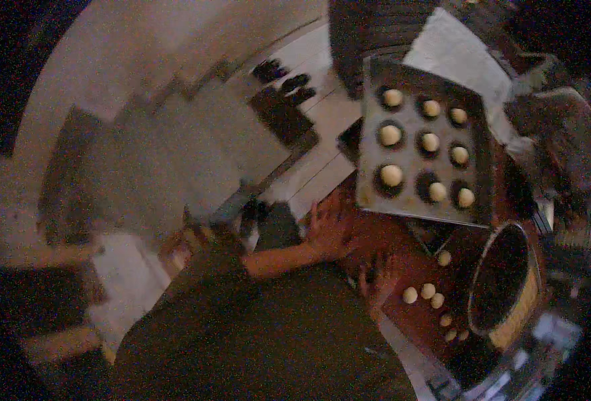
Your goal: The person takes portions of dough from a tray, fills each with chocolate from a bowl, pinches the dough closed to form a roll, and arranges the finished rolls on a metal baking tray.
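Observation:
My left hand (329,230) lies over the near left part of the reddish-brown table (376,234), its fingers stretched out and a little apart. Close by on its right is my right hand (378,279), dim and partly blurred, with fingers that look extended. Neither hand shows anything gripped, though what is under the palms is hidden. To the right of my right hand rest several pale dough balls, among them one ball (410,295) nearest to it. Beyond my hands, a metal baking tray (409,206) holds rows of larger pale dough balls (430,142), spaced apart.
A deep round container (533,301) with a dark interior stands at the right of the table. White cloth or paper (456,50) lies behind the tray. Dark shoes (295,83) sit on the floor at the far left, beside grey steps (195,147).

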